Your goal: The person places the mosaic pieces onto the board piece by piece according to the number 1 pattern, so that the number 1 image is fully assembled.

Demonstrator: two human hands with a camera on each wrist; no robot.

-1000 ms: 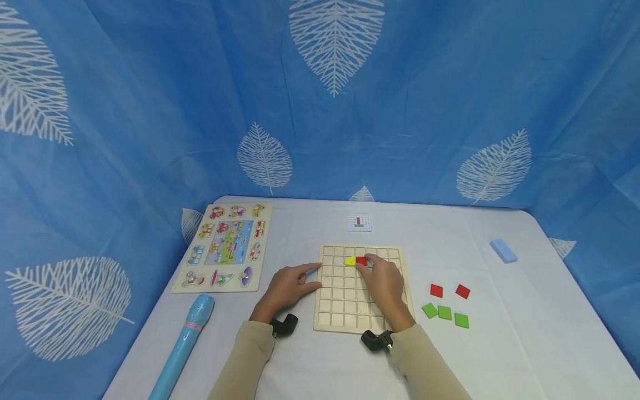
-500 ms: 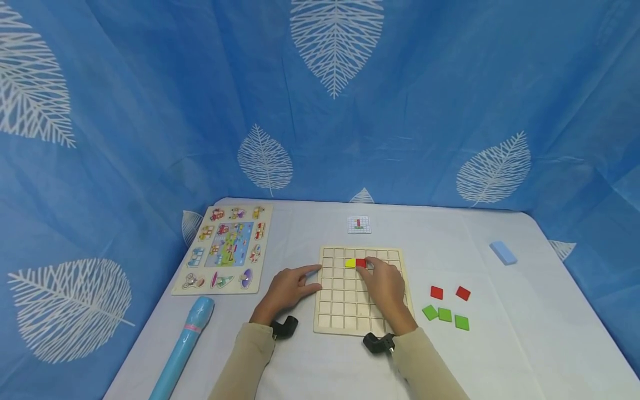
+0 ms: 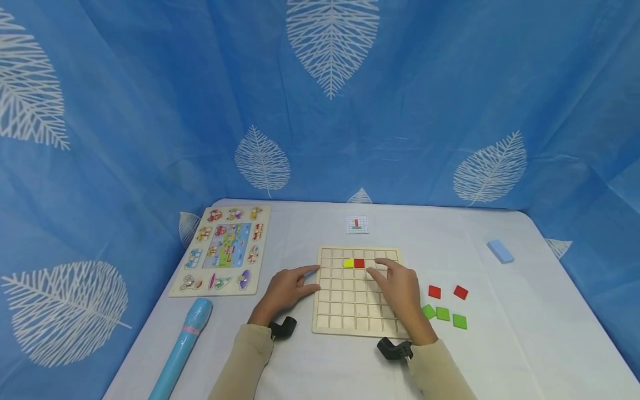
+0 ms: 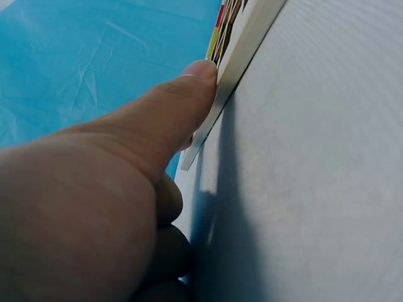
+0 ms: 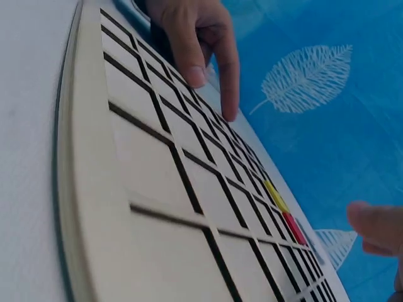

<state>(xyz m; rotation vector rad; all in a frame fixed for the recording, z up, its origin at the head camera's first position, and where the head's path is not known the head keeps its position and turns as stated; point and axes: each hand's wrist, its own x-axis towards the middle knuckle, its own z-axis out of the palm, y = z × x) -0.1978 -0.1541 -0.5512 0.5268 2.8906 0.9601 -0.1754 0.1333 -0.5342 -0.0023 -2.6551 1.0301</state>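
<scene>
A wooden grid board (image 3: pixel 336 308) lies flat on the table. In one of its upper rows sit a yellow piece (image 3: pixel 348 263) with a slanted corner and, right beside it, a red square tile (image 3: pixel 359 263). My left hand (image 3: pixel 283 290) touches the board's left edge with its thumb and index finger; in the left wrist view the thumb (image 4: pixel 182 104) lies against that edge. Over the board's right side is my right hand (image 3: pixel 401 286), its thumb and index finger apart with nothing between them, a little right of the red tile.
Right of the board lie two loose red tiles (image 3: pixel 460 292) and several green tiles (image 3: pixel 442 314). A blue block (image 3: pixel 500 251) is farther right. Behind the board lies a pattern card (image 3: pixel 357 225). A picture puzzle (image 3: pixel 218 253) and a light-blue tube (image 3: pixel 182 344) are at the left.
My right hand has let go of the red tile and moved right, away from it. The tile stays beside the yellow piece. My left hand has stayed at the board's edge.
</scene>
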